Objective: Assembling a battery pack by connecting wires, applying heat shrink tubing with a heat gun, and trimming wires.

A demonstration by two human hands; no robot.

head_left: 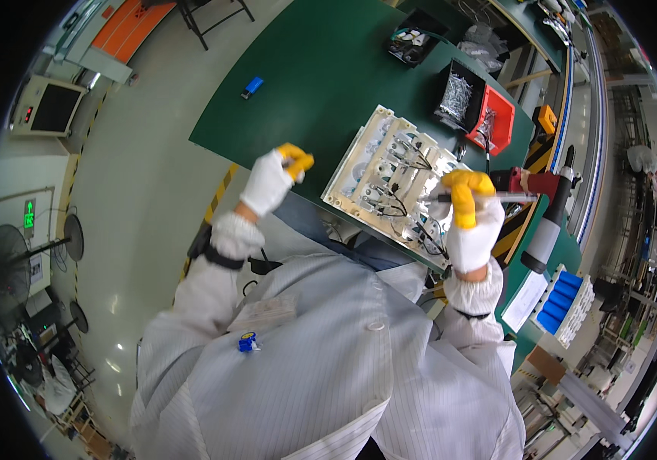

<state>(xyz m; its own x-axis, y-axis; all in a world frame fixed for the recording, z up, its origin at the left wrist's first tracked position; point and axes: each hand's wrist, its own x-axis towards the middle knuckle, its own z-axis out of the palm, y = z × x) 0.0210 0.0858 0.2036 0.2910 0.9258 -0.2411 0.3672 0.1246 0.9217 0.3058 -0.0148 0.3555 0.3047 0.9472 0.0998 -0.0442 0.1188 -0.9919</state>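
My right hand [470, 218], in a white glove with yellow fingertips, is closed around a slim pen-like tool [516, 198]. Its dark end points left, over the right part of a cream-coloured panel [359, 161]. Black cables [399, 201], metal fittings and clear round parts sit on that panel, which lies at the table's near edge. Off the panel's left side, my left hand [269, 182] is raised with its gloved fingers curled together; whatever they may pinch is hidden. A red and grey power tool [547, 234] lies just right of my right hand.
Beyond the panel, a black bin [458, 93] and a red bin [503, 115] hold small metal parts. Another black bin [416, 42] stands farther back. A blue object [252, 87] lies on the green table [305, 84]. Blue cylinders [562, 299] and white paper [524, 301] are at right.
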